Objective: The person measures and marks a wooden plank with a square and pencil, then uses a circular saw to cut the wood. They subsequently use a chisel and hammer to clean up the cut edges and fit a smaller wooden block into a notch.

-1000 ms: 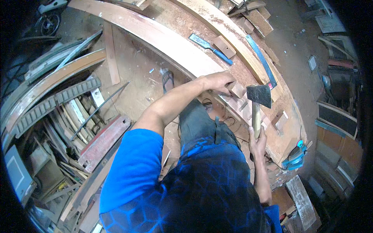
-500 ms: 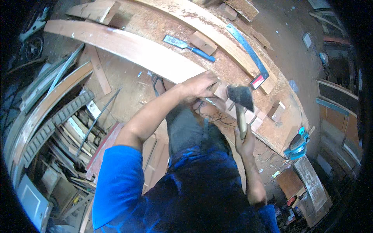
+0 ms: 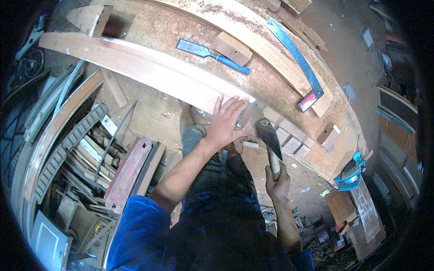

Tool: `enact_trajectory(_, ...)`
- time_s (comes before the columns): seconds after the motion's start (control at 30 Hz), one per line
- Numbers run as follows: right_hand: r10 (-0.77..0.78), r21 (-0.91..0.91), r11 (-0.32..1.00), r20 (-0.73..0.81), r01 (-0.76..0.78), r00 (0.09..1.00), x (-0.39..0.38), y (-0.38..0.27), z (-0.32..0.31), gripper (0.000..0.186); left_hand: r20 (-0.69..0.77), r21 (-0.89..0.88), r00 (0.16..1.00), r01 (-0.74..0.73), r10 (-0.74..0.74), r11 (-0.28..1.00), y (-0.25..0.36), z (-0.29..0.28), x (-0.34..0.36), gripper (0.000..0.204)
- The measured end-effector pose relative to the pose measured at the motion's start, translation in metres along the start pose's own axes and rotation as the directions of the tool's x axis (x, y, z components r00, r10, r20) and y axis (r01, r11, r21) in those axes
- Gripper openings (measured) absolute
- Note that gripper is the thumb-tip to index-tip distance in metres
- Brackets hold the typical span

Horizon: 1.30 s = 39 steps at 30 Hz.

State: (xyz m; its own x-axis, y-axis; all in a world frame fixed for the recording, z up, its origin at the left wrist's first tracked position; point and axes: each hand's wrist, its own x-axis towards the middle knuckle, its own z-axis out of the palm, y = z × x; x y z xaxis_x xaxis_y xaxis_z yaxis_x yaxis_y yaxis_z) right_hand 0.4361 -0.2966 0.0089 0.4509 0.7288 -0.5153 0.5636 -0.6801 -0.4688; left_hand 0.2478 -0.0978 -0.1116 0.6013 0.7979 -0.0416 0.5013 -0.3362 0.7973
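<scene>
The left hand (image 3: 224, 121) lies palm down on the long pale wooden board (image 3: 144, 67), fingers extended and slightly parted, gripping nothing. The right hand (image 3: 278, 181), lower right of centre, has its fingers wrapped around the pale wooden handle of a dark metal-headed hatchet (image 3: 266, 131). The board runs from the upper left toward the centre of the frame.

The likeliest harm is to the left hand: its thumb juts toward the hatchet head, and a stray swing or slipping grip could strike it. Depth between them is hard to judge. The row of square-cut pale wooden notches (image 3: 289, 140), right of centre, could split along the grain under a heavy or off-line blow. Loose dust could let the board skid if the palm eases off.

The board is smooth and pale, its outline bowed by the lens. The worktop (image 3: 156, 32) is coated in coarse reddish-brown sawdust. Above centre, a broad flat-bladed chisel with a blue handle (image 3: 221, 59) lies beside a squared brown wooden block (image 3: 231, 47), and a knock could send it rolling. A blue-bladed carpenter's square (image 3: 296, 59) rests across a thick, rough, dust-speckled timber (image 3: 271, 56). A teal power tool (image 3: 349, 176) sits at the worktop's right end.
</scene>
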Motion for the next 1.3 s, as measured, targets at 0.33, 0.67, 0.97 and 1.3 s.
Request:
enact_trajectory(0.33,0.003,0.145,0.989,0.026,-0.006,1.000,-0.003,-0.024,-0.018,0.036,0.300,-0.079,0.930,-0.198,0.212,0.977,-0.022,-0.021,0.054,0.060)
enact_trajectory(0.67,-0.119,0.012,0.993,0.034,0.118,0.992,-0.008,-0.015,-0.002,0.048,0.322,-0.045,0.912,-0.253,0.254,0.966,-0.018,-0.014,0.063,0.047)
enact_trajectory(0.97,-0.057,-0.013,0.998,0.037,0.057,0.998,-0.012,-0.019,-0.005,0.047,0.352,0.059,0.877,-0.368,0.325,0.928,-0.016,-0.006,0.064,0.040)
enact_trajectory(1.3,-0.094,-0.062,0.994,-0.025,0.092,0.995,-0.010,0.011,0.014,0.050,0.334,0.094,0.885,-0.374,0.324,0.923,-0.018,-0.009,0.058,0.050)
